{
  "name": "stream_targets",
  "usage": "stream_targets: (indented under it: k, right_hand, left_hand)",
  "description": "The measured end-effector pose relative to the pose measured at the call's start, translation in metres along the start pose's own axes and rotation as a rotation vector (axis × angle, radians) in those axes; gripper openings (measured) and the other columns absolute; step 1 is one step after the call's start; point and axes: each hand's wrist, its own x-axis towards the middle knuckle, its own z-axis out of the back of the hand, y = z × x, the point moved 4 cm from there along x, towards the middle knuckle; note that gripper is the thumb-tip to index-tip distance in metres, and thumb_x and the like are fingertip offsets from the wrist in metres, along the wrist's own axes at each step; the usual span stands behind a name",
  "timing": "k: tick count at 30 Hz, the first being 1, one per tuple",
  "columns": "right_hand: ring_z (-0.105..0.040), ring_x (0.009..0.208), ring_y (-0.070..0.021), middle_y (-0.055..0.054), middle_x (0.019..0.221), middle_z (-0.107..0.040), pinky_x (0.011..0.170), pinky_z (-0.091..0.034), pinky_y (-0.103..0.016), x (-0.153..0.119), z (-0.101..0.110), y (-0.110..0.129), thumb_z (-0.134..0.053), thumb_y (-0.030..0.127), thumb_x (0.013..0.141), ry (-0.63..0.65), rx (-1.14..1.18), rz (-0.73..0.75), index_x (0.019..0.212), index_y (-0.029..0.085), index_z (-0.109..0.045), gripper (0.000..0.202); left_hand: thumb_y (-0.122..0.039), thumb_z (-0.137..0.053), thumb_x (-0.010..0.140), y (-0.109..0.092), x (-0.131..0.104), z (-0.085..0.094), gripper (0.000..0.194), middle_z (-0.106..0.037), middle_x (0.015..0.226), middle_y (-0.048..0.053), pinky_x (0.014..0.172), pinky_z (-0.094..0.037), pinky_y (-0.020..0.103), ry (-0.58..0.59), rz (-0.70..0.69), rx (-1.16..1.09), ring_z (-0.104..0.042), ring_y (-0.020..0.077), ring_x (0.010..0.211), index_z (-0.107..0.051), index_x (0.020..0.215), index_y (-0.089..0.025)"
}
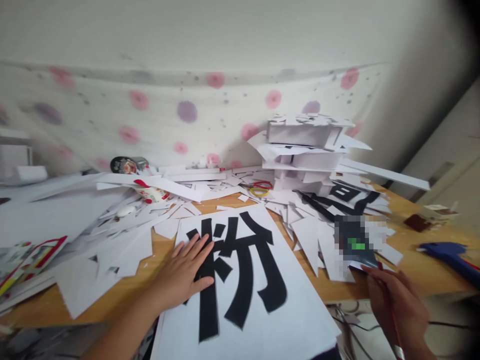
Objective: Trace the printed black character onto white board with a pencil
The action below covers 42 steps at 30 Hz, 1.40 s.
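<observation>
- Head view: a white sheet [292,327] lies at the front edge of the wooden table [232,202], directly before the person, bearing one big black character [245,280] that reads 粉.
- The left hand [191,270] rests flat on the character's left part, fingers spread and thumb out to the side, gripping nothing.
- The right hand [401,300], off the sheet at the lower right, has its fingers closed around a thin dark red stick [389,312] with a silvery section near its lower end.
- Just beyond the right fingertips sits a dark item [352,232] masked by pixelation; its green marking cannot be read.
- Behind that item, another black character [367,202] on paper is partly covered, so I cannot read it whole.
- A red-and-white cup [153,195] and a black printed container [120,165] stand among paper scraps [135,240] at the back left; their lettering is too small to make out.
- Red and yellow scissor handles [259,189] lie behind the sheet.
- At far right, a brown-and-white box [431,217] sits near a blue tool [450,252]; no brand is legible on either.
</observation>
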Motion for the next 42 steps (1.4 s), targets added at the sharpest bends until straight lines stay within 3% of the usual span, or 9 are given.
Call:
stream_targets:
  k: [4, 10, 17, 25, 42]
  right_hand:
    - [-0.06, 0.07, -0.0255, -0.009, 0.076, -0.066, 0.084, -0.049, -0.047, 0.003, 0.001, 0.003, -0.049, 0.04, 0.09, -0.014, -0.019, 0.032, 0.081, 0.018, -0.062, 0.027]
    - [-0.061, 0.074, -0.024, -0.007, 0.08, -0.068, 0.091, -0.047, -0.047, 0.0, -0.002, 0.0, -0.051, 0.034, 0.09, -0.005, -0.026, 0.023, 0.083, 0.019, -0.062, 0.02]
    - [-0.061, 0.075, -0.0246, -0.008, 0.081, -0.07, 0.088, -0.048, -0.051, 0.001, -0.002, 0.0, -0.053, 0.03, 0.089, 0.006, 0.006, -0.027, 0.083, 0.017, -0.063, 0.017]
    - [-0.064, 0.078, -0.0256, -0.006, 0.081, -0.071, 0.093, -0.045, -0.061, 0.005, -0.002, 0.007, -0.056, 0.021, 0.087, -0.004, 0.058, -0.062, 0.083, 0.018, -0.062, 0.008]
    - [-0.06, 0.079, -0.0219, -0.003, 0.08, -0.07, 0.095, -0.045, -0.056, 0.009, -0.003, 0.016, -0.056, 0.012, 0.086, -0.06, 0.012, -0.015, 0.086, 0.02, -0.06, 0.01]
  left_hand:
    - [-0.067, -0.034, 0.091, -0.001, -0.001, 0.0, 0.073, -0.019, 0.159, 0.003, 0.115, -0.018, 0.052, 0.013, 0.009, -0.028, -0.018, 0.0317, 0.146, -0.021, 0.152, -0.028]
    - [-0.066, -0.035, 0.091, 0.002, 0.0, -0.002, 0.071, -0.024, 0.159, 0.003, 0.116, -0.018, 0.048, -0.078, -0.03, -0.036, -0.02, 0.0298, 0.146, -0.024, 0.151, -0.03]
    - [-0.066, -0.035, 0.09, 0.002, 0.002, -0.003, 0.072, -0.021, 0.159, 0.003, 0.114, -0.019, 0.054, -0.006, 0.015, -0.03, -0.02, 0.0326, 0.146, -0.025, 0.151, -0.029]
    - [-0.067, -0.038, 0.088, 0.011, 0.005, -0.014, 0.073, -0.028, 0.157, 0.002, 0.114, -0.019, 0.051, -0.115, -0.025, 0.013, -0.025, 0.0317, 0.145, -0.026, 0.15, -0.031]
    - [-0.067, -0.043, 0.085, 0.022, 0.007, -0.026, 0.075, -0.034, 0.155, -0.001, 0.112, -0.024, 0.053, -0.238, -0.076, 0.073, -0.033, 0.0336, 0.141, -0.023, 0.151, -0.036]
